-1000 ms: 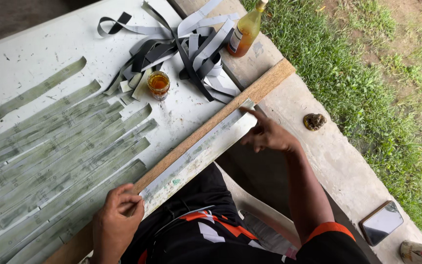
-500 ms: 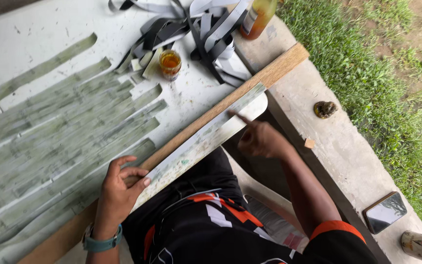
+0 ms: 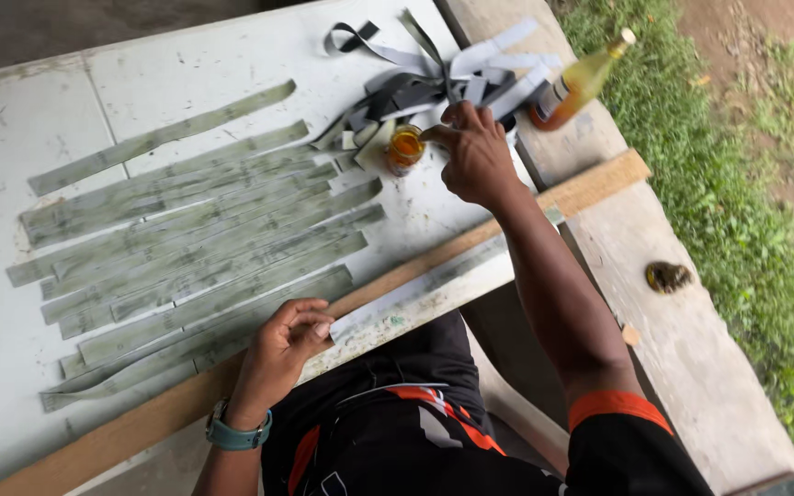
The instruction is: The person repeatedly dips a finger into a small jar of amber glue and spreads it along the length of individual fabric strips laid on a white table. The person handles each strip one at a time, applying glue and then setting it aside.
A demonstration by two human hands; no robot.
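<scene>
My left hand (image 3: 285, 349) pinches the near end of a long pale strip (image 3: 420, 292) that lies along a wooden slat (image 3: 590, 190) at the table's front edge. My right hand (image 3: 475, 152) is stretched out over the table, fingers bunched beside a small jar of orange liquid (image 3: 405, 147); something thin may be between the fingertips, I cannot tell. Several grey-green strips (image 3: 195, 243) lie side by side on the white table (image 3: 186, 64).
A tangle of grey and white ribbon strips (image 3: 434, 78) lies behind the jar. A glass bottle of yellow-orange liquid (image 3: 579, 84) stands at the table's right end. A concrete ledge (image 3: 691, 367) with a small dark object (image 3: 668, 276) borders grass on the right.
My right hand left the far end of the pale strip and reached up to the small orange jar. My left hand stays on the strip's near end. The view shifted.
</scene>
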